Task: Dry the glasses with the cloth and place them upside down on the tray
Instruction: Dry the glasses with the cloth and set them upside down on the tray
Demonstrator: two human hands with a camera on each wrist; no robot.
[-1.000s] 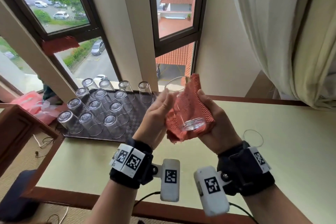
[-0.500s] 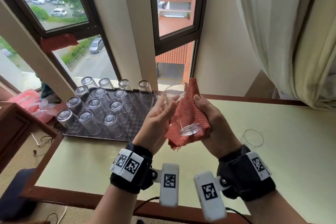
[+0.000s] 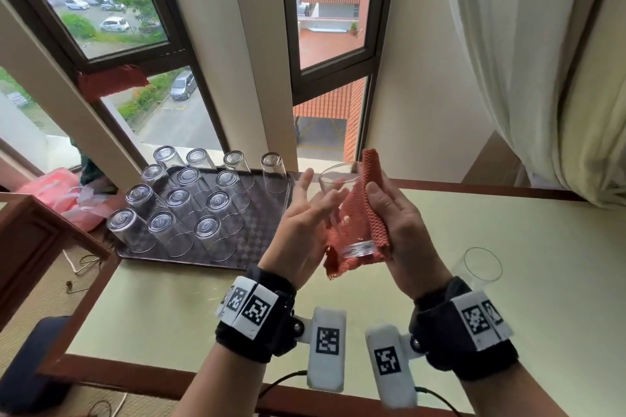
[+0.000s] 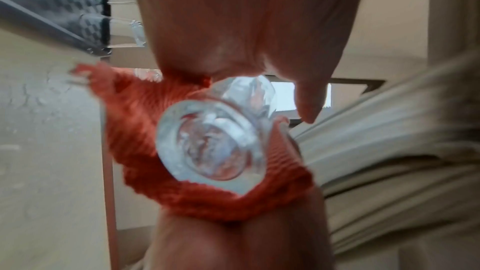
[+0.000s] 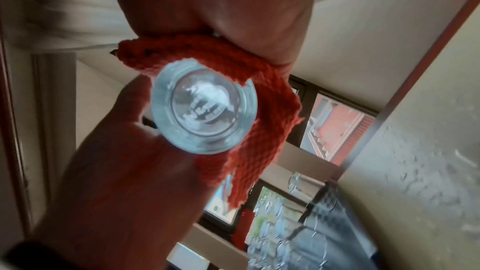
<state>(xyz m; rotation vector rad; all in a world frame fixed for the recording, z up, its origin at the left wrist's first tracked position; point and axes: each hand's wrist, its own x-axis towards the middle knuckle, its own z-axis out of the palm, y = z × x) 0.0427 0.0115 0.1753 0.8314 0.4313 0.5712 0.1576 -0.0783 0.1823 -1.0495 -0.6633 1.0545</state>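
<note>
Item: clear glass (image 3: 342, 210), held up above the table (image 3: 508, 298) between both hands, tilted with its mouth pointing away toward the window and its thick round base (image 4: 210, 147) facing the wrists. Much of its wall is being hidden by the cloth (image 3: 369, 210), an orange-red knitted piece wrapping around the right side and underside; only the rim and the base are showing plainly. Both wrist views are reading blurred, and the moulded marking on the base (image 5: 203, 110) is too smeared to make out.

Right hand (image 3: 396, 230): fingers are curling around the cloth-covered glass, thumb lying along the cloth; the fingertips behind the cloth are hidden.

Left hand (image 3: 308, 223): palm is pressing against the glass's left side, fingers mostly straight and spread, one pointing up past the rim.

Tray (image 3: 257, 247): dark, checker-patterned, sitting at the table's far left corner by the window and carrying thirteen glasses upside down in rows. The back row's rims are partly hidden behind the nearer glasses.

Second upright glass (image 3: 481, 267): standing on the table to the right, its lower part hidden behind the right wrist.

Curtain (image 3: 542, 61): pale, hanging at upper right, cut off by the frame edge.
</note>
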